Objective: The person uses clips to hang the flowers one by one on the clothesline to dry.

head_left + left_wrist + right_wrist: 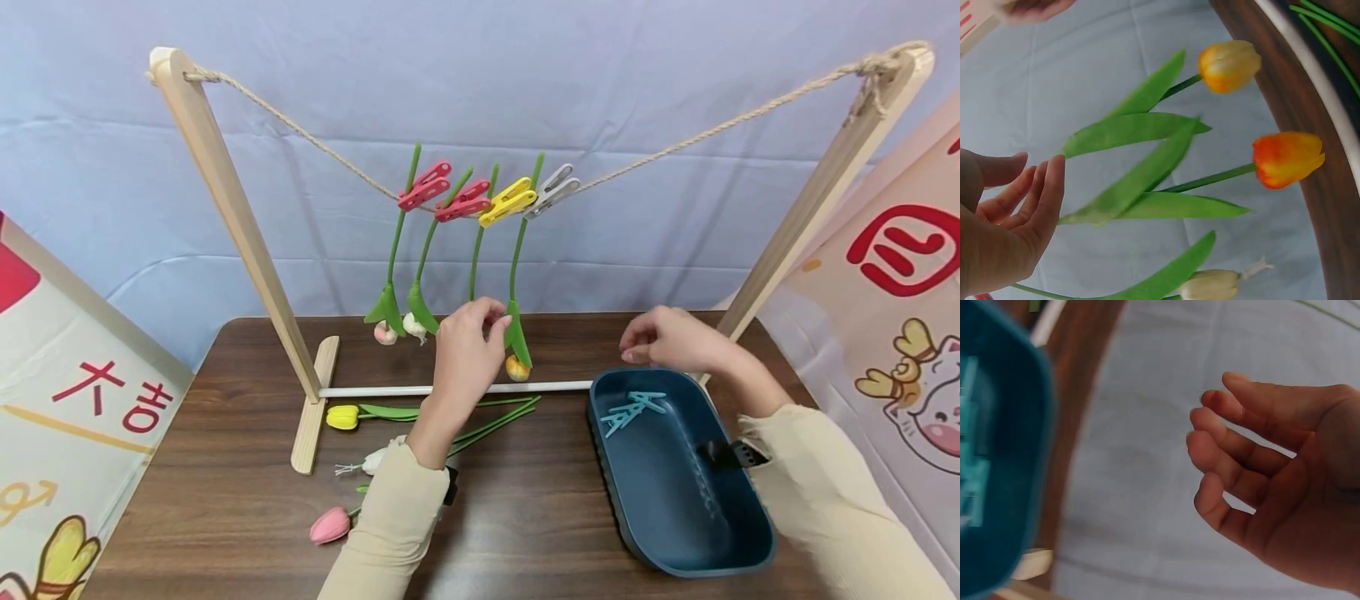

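Observation:
Several artificial tulips hang head-down from a rope, clipped by two red clothespins, a yellow clothespin and a grey clothespin. Beside the stems is my left hand, its thumb and fingers apart with nothing between them. In the left wrist view its fingertips are by the leaves of a yellow-orange tulip and a red-orange tulip. My right hand hovers past the far rim of a dark blue basin, fingers loosely bent and holding nothing. Teal clothespins lie in the basin.
Wooden posts carry the rope, and a white rod joins them low down. On the brown table lie a yellow tulip, a white tulip and a pink tulip, partly behind the left forearm.

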Tool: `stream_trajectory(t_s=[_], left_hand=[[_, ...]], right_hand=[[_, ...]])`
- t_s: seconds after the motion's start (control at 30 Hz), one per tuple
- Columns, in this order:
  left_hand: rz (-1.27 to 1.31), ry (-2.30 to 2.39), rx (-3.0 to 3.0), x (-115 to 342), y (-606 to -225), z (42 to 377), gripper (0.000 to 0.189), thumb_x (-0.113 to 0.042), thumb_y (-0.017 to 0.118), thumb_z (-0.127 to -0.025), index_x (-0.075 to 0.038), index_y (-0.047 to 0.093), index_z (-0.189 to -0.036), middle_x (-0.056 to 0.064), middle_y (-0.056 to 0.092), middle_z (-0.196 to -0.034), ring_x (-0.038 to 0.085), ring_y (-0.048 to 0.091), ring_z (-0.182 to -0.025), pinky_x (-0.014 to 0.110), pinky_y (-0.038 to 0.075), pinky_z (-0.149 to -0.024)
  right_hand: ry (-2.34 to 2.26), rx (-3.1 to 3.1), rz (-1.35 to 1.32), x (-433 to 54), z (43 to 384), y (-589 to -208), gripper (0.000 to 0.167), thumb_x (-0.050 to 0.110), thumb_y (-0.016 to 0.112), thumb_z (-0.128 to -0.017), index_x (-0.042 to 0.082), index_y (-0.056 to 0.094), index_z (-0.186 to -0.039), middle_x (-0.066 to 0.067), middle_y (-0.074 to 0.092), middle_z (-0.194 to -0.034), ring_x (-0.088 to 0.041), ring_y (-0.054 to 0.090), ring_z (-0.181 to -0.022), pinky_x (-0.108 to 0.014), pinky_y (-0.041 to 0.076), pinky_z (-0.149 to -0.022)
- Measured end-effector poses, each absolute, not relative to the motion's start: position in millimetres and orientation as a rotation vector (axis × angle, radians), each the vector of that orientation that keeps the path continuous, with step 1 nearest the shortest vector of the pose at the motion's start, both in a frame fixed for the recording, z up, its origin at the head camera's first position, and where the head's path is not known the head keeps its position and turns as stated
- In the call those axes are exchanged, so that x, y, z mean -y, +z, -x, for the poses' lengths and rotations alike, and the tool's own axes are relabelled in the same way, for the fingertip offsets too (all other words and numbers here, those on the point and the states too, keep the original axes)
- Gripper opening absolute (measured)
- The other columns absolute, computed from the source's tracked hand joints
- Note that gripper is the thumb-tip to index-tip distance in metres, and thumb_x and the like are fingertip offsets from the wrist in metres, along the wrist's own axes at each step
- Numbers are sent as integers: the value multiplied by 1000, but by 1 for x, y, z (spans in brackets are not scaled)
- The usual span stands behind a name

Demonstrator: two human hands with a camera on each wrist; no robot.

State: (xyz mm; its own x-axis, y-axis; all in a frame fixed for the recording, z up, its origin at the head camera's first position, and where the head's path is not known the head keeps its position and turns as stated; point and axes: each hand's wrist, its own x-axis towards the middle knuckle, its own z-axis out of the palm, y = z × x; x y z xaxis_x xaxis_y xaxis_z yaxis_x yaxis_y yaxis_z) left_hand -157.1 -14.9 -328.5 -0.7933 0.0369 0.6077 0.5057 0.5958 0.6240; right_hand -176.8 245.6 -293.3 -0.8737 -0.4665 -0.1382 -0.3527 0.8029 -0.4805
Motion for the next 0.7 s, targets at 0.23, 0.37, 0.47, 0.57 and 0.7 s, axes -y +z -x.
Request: stream_trajectory(t_s=[0.23, 0.37, 0.47, 0.57, 0.7], left_hand=[[408, -1122, 2297, 16, -340, 154, 6, -6, 65, -83, 0, 66, -85, 6, 62, -72, 17, 59, -64, 34, 46, -62], [401, -1122, 2305, 17, -345, 151, 6, -7, 66, -83, -1, 67, -84, 5, 61, -71, 17, 58, -63, 35, 46, -62], [393, -1129, 2320, 18, -349, 149, 5, -7, 66, -83, -2, 66, -83, 5, 60, -70, 17, 56, -62, 34, 45, -61], [378, -1142, 2339, 19, -353, 147, 5, -7, 66, -83, -2, 66, -82, 4, 60, -69, 17, 55, -60, 34, 45, -61], [363, -1144, 2361, 20, -358, 144, 5, -7, 66, -82, -3, 66, -81, 3, 60, -69, 16, 55, -60, 33, 45, -61]], right_hand=[[-818, -2534, 683, -261, 174, -350, 20, -5, 55, -85, -10, 59, -105, 1, 52, -60, -12, 46, -51, -27, 39, -51], [-821, -2502, 659, -266, 171, -378, 22, -9, 53, -83, -10, 60, -104, 0, 55, -62, -14, 49, -53, -28, 39, -51], [-819, -2498, 647, -269, 169, -397, 21, -10, 55, -81, -9, 62, -100, -3, 57, -61, -13, 50, -54, -28, 40, -51], [-842, -2493, 624, -271, 167, -411, 19, -10, 55, -80, -8, 64, -97, -7, 57, -60, -11, 49, -52, -27, 40, -49], [-864, -2479, 616, -271, 165, -426, 19, -10, 55, -80, -9, 64, -97, -6, 56, -59, -10, 48, -50, -25, 39, -47]])
